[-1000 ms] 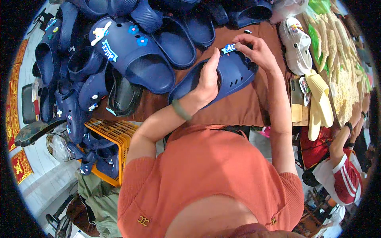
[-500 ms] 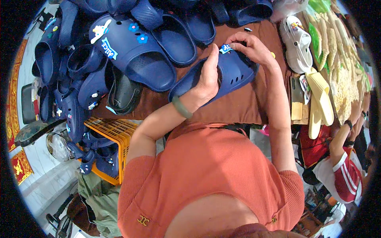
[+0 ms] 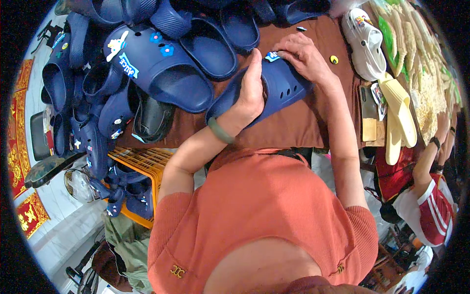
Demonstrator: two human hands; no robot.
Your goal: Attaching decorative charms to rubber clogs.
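Observation:
A navy blue clog [image 3: 279,90] lies tilted over the brown cloth of the table [image 3: 293,130]. My left hand [image 3: 249,93] grips its middle from the side, with a green bangle on the wrist. My right hand [image 3: 303,56] rests on the clog's toe, its fingers pressing on a small light-blue charm [image 3: 271,56] fixed there. A small yellow round charm [image 3: 334,60] lies on the cloth just right of my right hand.
Several navy clogs [image 3: 156,68] with charms pile up at the left and back. An orange crate [image 3: 142,166] holds more below the table edge. White and pale yellow clogs [image 3: 364,41] lie at the right. Another person in red and white [image 3: 431,206] stands at the far right.
My right hand has slid from the clog's far edge onto its toe over the charm. My left hand's grip holds the same, and the clog has barely moved.

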